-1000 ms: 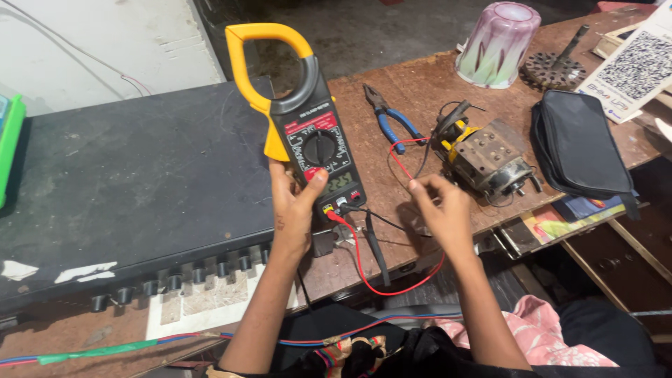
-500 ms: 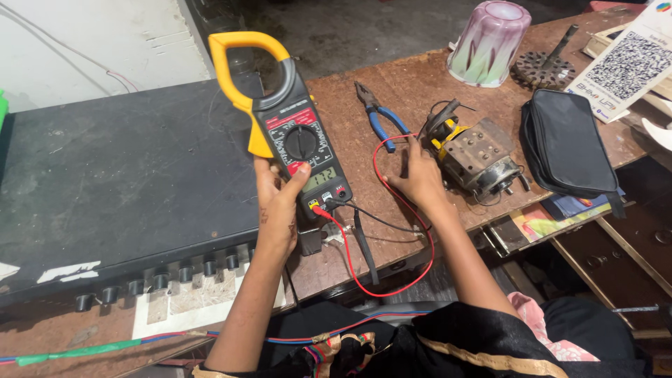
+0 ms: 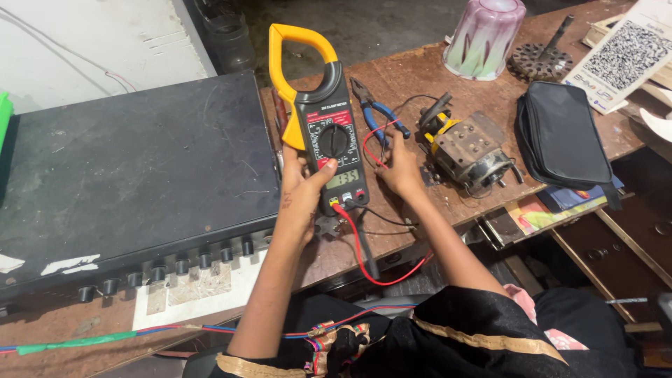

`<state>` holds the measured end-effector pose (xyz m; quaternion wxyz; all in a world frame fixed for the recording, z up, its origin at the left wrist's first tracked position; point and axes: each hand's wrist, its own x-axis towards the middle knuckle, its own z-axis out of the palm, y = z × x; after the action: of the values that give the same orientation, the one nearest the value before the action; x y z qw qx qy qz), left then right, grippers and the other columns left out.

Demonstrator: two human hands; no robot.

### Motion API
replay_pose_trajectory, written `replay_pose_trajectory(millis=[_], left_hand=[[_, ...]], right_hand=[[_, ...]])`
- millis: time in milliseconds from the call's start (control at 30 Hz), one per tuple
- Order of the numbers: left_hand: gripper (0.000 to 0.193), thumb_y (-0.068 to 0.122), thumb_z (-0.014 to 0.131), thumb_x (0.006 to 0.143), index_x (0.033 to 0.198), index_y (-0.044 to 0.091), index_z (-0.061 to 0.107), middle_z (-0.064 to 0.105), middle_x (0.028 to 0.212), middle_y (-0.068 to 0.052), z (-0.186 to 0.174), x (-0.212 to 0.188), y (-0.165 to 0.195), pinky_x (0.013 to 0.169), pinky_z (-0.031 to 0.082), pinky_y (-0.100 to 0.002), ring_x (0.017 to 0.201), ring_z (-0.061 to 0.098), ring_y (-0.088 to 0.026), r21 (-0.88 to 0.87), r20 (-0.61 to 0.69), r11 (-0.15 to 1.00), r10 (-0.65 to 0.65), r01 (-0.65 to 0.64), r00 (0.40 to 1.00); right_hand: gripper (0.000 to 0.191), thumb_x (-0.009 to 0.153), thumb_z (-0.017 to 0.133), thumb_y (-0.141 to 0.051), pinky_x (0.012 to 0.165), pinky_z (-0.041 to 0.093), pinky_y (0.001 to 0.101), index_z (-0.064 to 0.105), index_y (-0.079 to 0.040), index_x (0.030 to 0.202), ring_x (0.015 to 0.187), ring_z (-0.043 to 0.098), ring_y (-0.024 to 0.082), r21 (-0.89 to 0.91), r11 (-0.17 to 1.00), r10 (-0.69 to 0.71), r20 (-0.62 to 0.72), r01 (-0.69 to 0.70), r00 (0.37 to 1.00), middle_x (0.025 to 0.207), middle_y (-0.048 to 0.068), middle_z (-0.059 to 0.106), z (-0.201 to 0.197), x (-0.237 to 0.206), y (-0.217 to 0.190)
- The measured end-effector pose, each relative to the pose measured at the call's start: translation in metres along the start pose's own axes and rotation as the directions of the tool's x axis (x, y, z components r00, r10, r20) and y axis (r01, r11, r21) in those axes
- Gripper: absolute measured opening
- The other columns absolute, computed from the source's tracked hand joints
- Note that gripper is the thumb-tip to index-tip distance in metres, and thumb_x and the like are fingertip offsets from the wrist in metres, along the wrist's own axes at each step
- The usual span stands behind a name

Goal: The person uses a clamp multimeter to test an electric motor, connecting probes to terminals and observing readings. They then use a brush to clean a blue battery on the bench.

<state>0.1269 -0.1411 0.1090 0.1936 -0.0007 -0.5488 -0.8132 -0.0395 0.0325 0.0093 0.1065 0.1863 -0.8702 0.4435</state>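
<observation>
My left hand (image 3: 301,192) wraps the black, yellow-jawed plastic clamp meter (image 3: 323,136), upright on the bench edge. My right hand (image 3: 400,168) pinches the red probe lead (image 3: 371,143) just beside it; I think a slipped lead could drag the meter over.

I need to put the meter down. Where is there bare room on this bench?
The black amplifier top, left of the left hand, is bare and wide. A smaller wooden patch lies between the pliers and the glass shade. Around the right hand, motor and pouch it is crowded.
</observation>
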Motion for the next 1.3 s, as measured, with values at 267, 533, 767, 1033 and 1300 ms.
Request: replay_pose_trajectory(millis=[267, 533, 767, 1033, 1300], left_hand=[[0.072, -0.003, 0.065, 0.088, 0.152, 0.014, 0.037, 0.062, 0.122, -0.012, 0.022, -0.011, -0.037, 0.091, 0.058, -0.035, 0.111, 0.064, -0.02, -0.058, -0.007, 0.997, -0.051, 0.051, 0.999], [0.071, -0.002, 0.063, 0.086, 0.149, 0.016, 0.036, 0.065, 0.121, -0.011, 0.027, -0.019, -0.081, 0.087, 0.059, -0.036, 0.107, 0.068, -0.02, -0.109, -0.04, 0.965, -0.246, 0.24, 0.969], [0.07, 0.003, 0.065, 0.088, 0.15, 0.018, 0.037, 0.063, 0.114, -0.012, 0.024, -0.018, -0.11, 0.08, 0.06, -0.039, 0.099, 0.069, -0.022, -0.037, -0.014, 0.939, -0.344, 0.343, 0.939], [0.062, 0.015, 0.07, 0.091, 0.145, 0.004, 0.041, 0.064, 0.126, -0.012, 0.018, -0.016, -0.121, 0.097, 0.053, -0.04, 0.115, 0.064, -0.026, 0.252, 0.041, 0.961, -0.125, 0.11, 0.991], [0.076, 0.033, 0.078, 0.088, 0.141, -0.007, 0.04, 0.049, 0.131, -0.031, 0.016, -0.031, -0.107, 0.103, 0.045, -0.047, 0.12, 0.055, -0.046, 0.828, -0.032, 0.56, 0.039, 0.005, 0.999]], right_hand=[[0.064, 0.096, 0.063, 0.011, 0.082, 0.053, 0.0295, 0.038, -0.008, 0.151, 0.092, 0.061, 0.017, 0.225, 0.902, -0.311, -0.252, 0.368, 0.917, 0.105, 0.008, 0.059, -0.136, -0.048, -0.05], [0.073, 0.101, 0.064, 0.011, 0.075, 0.06, 0.0346, 0.03, -0.003, 0.164, 0.1, 0.068, 0.022, 0.777, 0.565, 0.019, -0.35, 0.279, 0.937, 0.114, 0.009, 0.055, -0.236, -0.146, -0.082], [0.069, 0.102, 0.069, 0.009, 0.08, 0.059, 0.0362, 0.036, -0.001, 0.162, 0.098, 0.067, 0.023, 0.795, 0.492, 0.013, -0.413, 0.354, 0.911, 0.11, 0.01, 0.058, -0.247, -0.2, -0.062], [0.063, 0.104, 0.067, 0.004, 0.085, 0.058, 0.0377, 0.038, 0.007, 0.161, 0.098, 0.067, 0.022, 0.751, 0.601, 0.069, -0.389, 0.273, 0.918, 0.115, 0.014, 0.063, -0.226, -0.217, -0.05], [0.067, 0.097, 0.06, 0.008, 0.086, 0.059, 0.04, 0.039, 0.005, 0.161, 0.101, 0.068, 0.022, 0.733, 0.669, 0.182, -0.324, 0.124, 0.928, 0.12, 0.015, 0.064, -0.209, -0.224, -0.057]])
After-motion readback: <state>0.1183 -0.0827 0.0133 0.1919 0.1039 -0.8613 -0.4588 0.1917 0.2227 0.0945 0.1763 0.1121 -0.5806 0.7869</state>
